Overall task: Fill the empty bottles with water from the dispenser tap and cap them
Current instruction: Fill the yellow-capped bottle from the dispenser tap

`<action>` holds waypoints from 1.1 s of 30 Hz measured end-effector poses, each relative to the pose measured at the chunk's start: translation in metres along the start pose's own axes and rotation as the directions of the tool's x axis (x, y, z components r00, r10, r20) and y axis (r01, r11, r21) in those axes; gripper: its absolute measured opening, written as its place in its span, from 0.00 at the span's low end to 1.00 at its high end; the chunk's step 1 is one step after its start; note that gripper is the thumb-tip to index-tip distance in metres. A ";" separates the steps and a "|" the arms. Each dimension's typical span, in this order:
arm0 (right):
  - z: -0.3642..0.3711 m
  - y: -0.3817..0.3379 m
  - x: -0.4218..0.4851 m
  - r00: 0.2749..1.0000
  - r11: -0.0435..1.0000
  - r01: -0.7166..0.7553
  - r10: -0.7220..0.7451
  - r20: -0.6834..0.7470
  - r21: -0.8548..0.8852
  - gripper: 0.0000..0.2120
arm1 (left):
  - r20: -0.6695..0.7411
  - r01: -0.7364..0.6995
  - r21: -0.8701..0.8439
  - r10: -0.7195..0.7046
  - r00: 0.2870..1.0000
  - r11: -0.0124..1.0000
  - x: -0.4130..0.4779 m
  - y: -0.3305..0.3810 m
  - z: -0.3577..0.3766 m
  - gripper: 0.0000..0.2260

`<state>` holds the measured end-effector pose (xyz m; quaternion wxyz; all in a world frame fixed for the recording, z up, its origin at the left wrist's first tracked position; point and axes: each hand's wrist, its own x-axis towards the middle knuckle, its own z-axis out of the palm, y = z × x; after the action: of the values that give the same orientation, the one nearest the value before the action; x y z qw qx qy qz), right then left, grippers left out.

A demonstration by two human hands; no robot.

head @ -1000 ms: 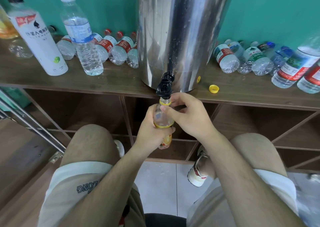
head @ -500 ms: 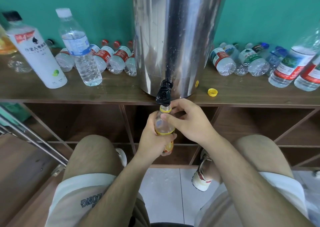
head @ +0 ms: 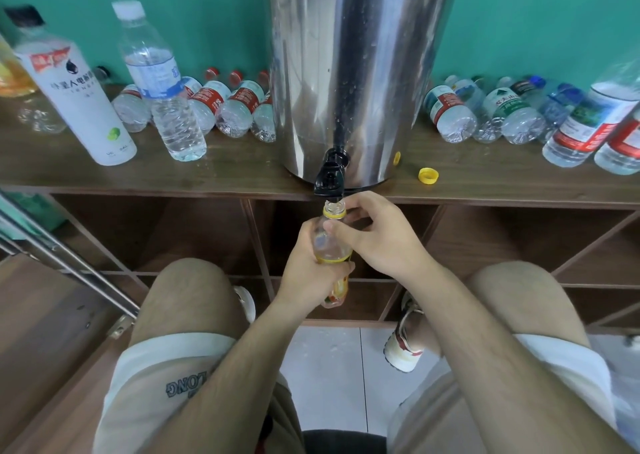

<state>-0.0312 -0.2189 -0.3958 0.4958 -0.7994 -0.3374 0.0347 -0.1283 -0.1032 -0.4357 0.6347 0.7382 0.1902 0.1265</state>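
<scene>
Head view puts the filling step under way, as I read it: the small clear plastic bottle with a yellow neck ring and yellow label (head: 330, 245) is uncapped, its mouth just under the black dispenser tap (head: 329, 179) at the foot of the tall stainless-steel dispenser drum (head: 346, 72). I cannot tell whether water is running or how full the bottle is. A yellow screw cap (head: 428, 175) lies on the dark wooden bench (head: 242, 173) right of the drum, so capping is probably left. At the left, an upright clear bottle with a white cap and blue label (head: 162, 86) looks filled and closed. Clear lying bottles (head: 239, 110) on both sides of the drum seem empty, so most of the job likely remains. The left hand (head: 304, 273) wraps the small bottle's body, fingers clamped round it. The right hand (head: 381, 242) steadies its shoulder and neck, thumb in front, fingers curled behind.
</scene>
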 end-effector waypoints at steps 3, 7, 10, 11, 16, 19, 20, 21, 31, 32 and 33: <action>-0.001 0.002 0.001 1.000 1.000 -0.009 0.009 0.014 -0.006 0.11 | 0.011 0.012 0.000 -0.012 1.000 1.000 0.000 -0.001 0.002 0.34; -0.001 0.005 0.001 1.000 1.000 -0.017 0.017 0.025 -0.011 0.12 | 0.025 0.021 0.008 -0.021 0.999 1.000 0.000 -0.004 0.001 0.35; 0.000 0.006 0.000 0.999 0.999 -0.031 0.031 0.018 -0.014 0.12 | 0.035 0.021 0.022 -0.022 0.999 1.000 0.001 -0.005 0.002 0.35; 0.000 0.006 0.000 0.999 0.999 -0.032 0.033 0.018 -0.021 0.12 | 0.035 0.025 0.025 -0.026 0.999 0.999 0.001 -0.005 0.002 0.35; 0.000 0.002 -0.002 0.999 0.998 -0.040 0.042 0.027 -0.039 0.12 | 0.027 0.027 0.049 -0.029 0.999 0.998 0.003 -0.006 0.003 0.36; 0.000 0.000 -0.002 0.999 0.998 -0.041 0.042 0.029 -0.053 0.12 | 0.029 0.030 0.054 -0.032 0.999 0.998 0.003 -0.005 0.003 0.36; 0.000 -0.001 -0.003 0.999 0.997 -0.043 0.044 0.028 -0.057 0.12 | 0.029 0.030 0.052 -0.032 0.999 0.998 0.002 -0.005 0.003 0.36; 0.000 -0.001 -0.003 0.999 0.997 -0.042 0.044 0.027 -0.063 0.12 | 0.029 0.026 0.053 -0.028 0.999 0.998 0.002 -0.005 0.003 0.36; 0.003 -0.007 -0.005 0.999 0.998 -0.042 0.042 0.013 -0.049 0.10 | 0.021 0.021 0.005 -0.021 1.000 1.000 0.000 -0.002 0.002 0.35; 0.003 -0.006 -0.005 0.999 0.998 -0.041 0.042 0.014 -0.049 0.10 | 0.021 0.018 0.007 -0.018 1.000 1.000 0.000 -0.002 0.002 0.35; 0.003 -0.006 -0.005 0.999 0.998 -0.040 0.041 0.015 -0.055 0.10 | 0.021 0.017 0.013 -0.017 1.000 1.000 0.000 -0.002 0.003 0.35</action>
<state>-0.0391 -0.2183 -0.3941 0.4704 -0.8190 -0.3258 0.0421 -0.1277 -0.1054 -0.4382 0.6330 0.7420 0.1904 0.1119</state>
